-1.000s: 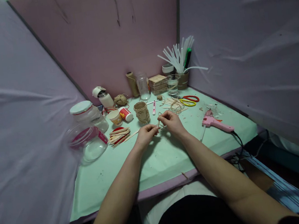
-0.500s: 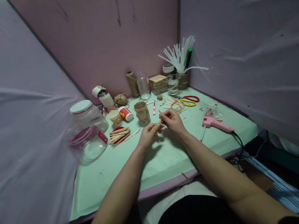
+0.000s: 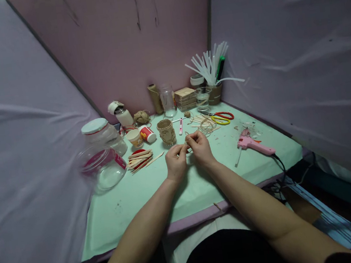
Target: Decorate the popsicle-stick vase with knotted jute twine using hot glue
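Observation:
Over the middle of the table, my left hand point(image 3: 176, 160) and my right hand point(image 3: 199, 147) meet, fingertips almost touching. Both are closed in a pinch on a thin piece of tan twine point(image 3: 186, 135), most of which the fingers hide. Just beyond my left hand stands a twine-coloured cup point(image 3: 166, 133) with a raised pattern on its side. A loose coil of twine point(image 3: 206, 126) lies past my right hand, over some wooden sticks. A pink-and-white cutter point(image 3: 181, 127) rests between the cup and that coil.
A pink glue gun point(image 3: 254, 143) with a cord lies right, near scissors point(image 3: 220, 118). Craft sticks point(image 3: 139, 160), paper cups point(image 3: 134, 138) and clear jars point(image 3: 111, 170) stand left. Along the back are a twine ball point(image 3: 141, 117), wooden squares point(image 3: 186, 99) and a beaker of water point(image 3: 203, 100).
My hands have drawn closer together, the left turning more upright and the right shifting slightly left. The twine between them is now more covered by my fingers. Items on the table stay put.

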The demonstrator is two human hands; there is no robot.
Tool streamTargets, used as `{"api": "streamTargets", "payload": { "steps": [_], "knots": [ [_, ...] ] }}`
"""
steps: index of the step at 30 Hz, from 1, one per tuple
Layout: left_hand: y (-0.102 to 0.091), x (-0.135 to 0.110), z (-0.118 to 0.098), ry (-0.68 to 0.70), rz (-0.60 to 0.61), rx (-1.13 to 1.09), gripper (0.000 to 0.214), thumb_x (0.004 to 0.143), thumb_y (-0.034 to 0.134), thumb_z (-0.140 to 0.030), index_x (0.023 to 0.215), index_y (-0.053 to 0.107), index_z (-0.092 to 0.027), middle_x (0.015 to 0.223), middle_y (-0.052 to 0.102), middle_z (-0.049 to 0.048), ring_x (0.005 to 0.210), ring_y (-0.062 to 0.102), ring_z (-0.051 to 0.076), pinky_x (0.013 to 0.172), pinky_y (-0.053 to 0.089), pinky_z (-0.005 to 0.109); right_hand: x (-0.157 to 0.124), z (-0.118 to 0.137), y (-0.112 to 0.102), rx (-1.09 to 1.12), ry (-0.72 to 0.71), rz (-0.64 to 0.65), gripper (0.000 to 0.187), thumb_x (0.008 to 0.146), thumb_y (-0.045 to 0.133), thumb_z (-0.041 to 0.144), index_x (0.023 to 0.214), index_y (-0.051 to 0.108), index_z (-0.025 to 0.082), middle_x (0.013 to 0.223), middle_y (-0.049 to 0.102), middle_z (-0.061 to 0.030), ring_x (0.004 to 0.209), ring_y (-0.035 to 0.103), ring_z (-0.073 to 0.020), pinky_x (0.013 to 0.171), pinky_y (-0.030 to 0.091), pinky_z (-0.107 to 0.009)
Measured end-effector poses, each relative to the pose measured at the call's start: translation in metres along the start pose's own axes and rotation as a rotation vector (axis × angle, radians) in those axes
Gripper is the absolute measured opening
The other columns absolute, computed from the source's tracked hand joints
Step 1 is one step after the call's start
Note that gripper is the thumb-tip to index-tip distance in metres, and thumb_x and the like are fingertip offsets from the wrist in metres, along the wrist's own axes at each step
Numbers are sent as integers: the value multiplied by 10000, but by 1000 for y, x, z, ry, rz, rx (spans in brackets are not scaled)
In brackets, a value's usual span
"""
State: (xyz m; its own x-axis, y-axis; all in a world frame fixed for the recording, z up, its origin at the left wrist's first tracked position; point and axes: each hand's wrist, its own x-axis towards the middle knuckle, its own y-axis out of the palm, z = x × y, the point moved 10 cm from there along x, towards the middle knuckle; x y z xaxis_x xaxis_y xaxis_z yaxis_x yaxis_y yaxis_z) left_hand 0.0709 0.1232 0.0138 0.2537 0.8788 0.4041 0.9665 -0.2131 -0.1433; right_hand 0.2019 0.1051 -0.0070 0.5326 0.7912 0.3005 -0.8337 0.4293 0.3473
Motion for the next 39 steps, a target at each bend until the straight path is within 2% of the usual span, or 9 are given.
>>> {"api": "streamTargets", "payload": {
  "steps": [2,4,9,12,15,18,25,31,39],
  "knots": [
    [-3,-3,-10,71,-58,65,202,814,602,-293,682,704,-180,681,636,27,705,550,151,726,403,274,-1,-4,-1,57,11,-41,175,754,640,309,729,496,212,670,515,41,604,478,-116,600,413,-267],
    [-2,-4,-8,43,-43,58,204,819,596,-293,693,709,-179,679,637,26,697,551,150,720,404,271,0,-5,-2,89,12,-42,181,757,640,312,732,489,214,663,513,41,596,473,-116,597,411,-268],
    [18,-2,18,-225,200,-232,313,760,665,-445,736,723,-137,649,634,33,631,535,131,647,396,256,4,13,-2,-2,-65,54,149,763,643,275,726,516,209,725,552,19,655,498,-124,647,422,-278],
    [27,-5,32,-426,286,-507,484,789,583,-574,787,718,-110,684,647,65,625,549,123,603,390,244,3,22,0,-29,-112,102,141,772,641,268,729,518,212,769,566,8,715,527,-137,698,436,-294],
    [33,-12,40,-580,322,-648,470,810,578,-558,735,684,-107,662,621,55,598,542,102,582,396,223,0,25,7,-58,-129,152,147,774,644,280,732,517,219,786,572,3,732,541,-145,711,444,-303],
    [36,-18,41,-662,340,-716,388,815,619,-489,721,652,-114,633,587,27,562,519,80,562,400,200,-3,25,11,-74,-138,178,153,780,637,304,738,511,228,784,570,5,706,535,-143,673,446,-297],
    [43,-26,35,-717,432,-813,317,781,684,-430,732,618,-123,585,497,-13,527,460,73,539,402,192,-6,29,15,-78,-185,216,141,792,626,295,744,511,229,768,564,8,729,542,-148,687,453,-297],
    [47,-25,32,-682,467,-866,303,739,736,-396,700,589,-134,552,376,-47,525,386,66,535,369,192,-6,29,15,-68,-184,221,135,791,628,282,737,519,224,784,567,4,751,551,-151,728,453,-305],
    [38,-24,38,-694,422,-727,338,597,837,-362,649,607,-120,556,450,-35,527,409,53,529,349,193,-10,32,19,-94,-171,240,138,780,622,288,716,520,220,758,570,1,742,544,-156,733,452,-314]
  ]
}}
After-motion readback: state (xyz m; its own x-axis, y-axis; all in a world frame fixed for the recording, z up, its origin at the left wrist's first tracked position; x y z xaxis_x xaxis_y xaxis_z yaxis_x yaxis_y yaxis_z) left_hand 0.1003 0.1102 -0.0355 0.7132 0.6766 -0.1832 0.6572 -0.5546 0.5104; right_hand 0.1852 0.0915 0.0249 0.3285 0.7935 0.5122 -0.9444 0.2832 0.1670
